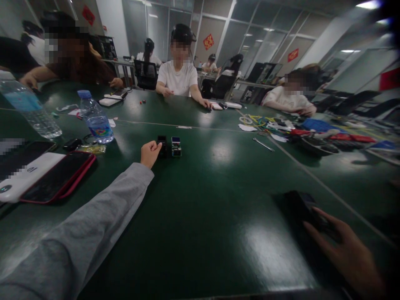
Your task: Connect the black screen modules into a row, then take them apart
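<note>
My left hand, in a grey sleeve, reaches across the dark green table with fingers curled, pinching a small black block. Right beside that block stands a small electronic module with a blue top. At the lower right my right hand lies with fingers stretched out on a black phone-like slab; it is dim and blurred.
Two water bottles stand at the left, with phones and a white power bank near me. A metal tool and a heap of cables and parts lie at the right. Several people sit around the table's far side.
</note>
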### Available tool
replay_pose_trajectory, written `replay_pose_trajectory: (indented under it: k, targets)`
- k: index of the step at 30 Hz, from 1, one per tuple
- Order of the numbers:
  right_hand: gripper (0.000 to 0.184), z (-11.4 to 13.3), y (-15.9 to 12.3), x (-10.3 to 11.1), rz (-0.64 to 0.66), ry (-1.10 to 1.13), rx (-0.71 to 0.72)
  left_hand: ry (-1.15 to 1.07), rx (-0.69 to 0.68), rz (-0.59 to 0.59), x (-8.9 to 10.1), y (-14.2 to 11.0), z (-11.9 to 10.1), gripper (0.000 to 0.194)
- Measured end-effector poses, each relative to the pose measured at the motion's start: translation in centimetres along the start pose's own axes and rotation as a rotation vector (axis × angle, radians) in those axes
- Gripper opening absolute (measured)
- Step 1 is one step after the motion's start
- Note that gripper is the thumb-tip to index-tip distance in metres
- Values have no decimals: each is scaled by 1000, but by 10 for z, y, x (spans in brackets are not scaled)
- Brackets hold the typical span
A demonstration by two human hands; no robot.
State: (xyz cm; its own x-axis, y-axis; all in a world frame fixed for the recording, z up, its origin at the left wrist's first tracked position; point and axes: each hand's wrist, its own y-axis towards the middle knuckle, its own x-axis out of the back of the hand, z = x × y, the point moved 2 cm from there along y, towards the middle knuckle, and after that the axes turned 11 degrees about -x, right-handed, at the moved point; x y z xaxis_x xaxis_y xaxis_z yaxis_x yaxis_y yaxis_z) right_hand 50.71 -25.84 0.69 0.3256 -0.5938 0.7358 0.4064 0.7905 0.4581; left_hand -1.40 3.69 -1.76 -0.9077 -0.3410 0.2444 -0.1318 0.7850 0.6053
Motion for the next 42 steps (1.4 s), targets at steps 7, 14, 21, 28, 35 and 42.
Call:
replay_pose_trajectory:
  k: [7, 14, 21, 28, 35, 42]
  targets:
    - [56, 123, 16, -93, 400, 71, 264, -42, 15, 5, 0, -1, -2, 47]
    - [54, 236, 56, -191, 421, 62, 395, -1, -2, 14, -1, 1, 0, 48]
    - [53, 268, 88, -251, 223, -71, 394, -44, 24, -4, -2, 0, 0, 48]
    - [53, 264, 87, -247, 241, -46, 378, -98, 89, -38, -4, 2, 8, 48]
    - [53, 266, 86, -249, 252, -50, 378, -133, 148, -65, -2, 3, 10, 47]
    - [51, 264, 86, -253, 205, -82, 385, -220, 190, -79, -3, 4, 5, 48]
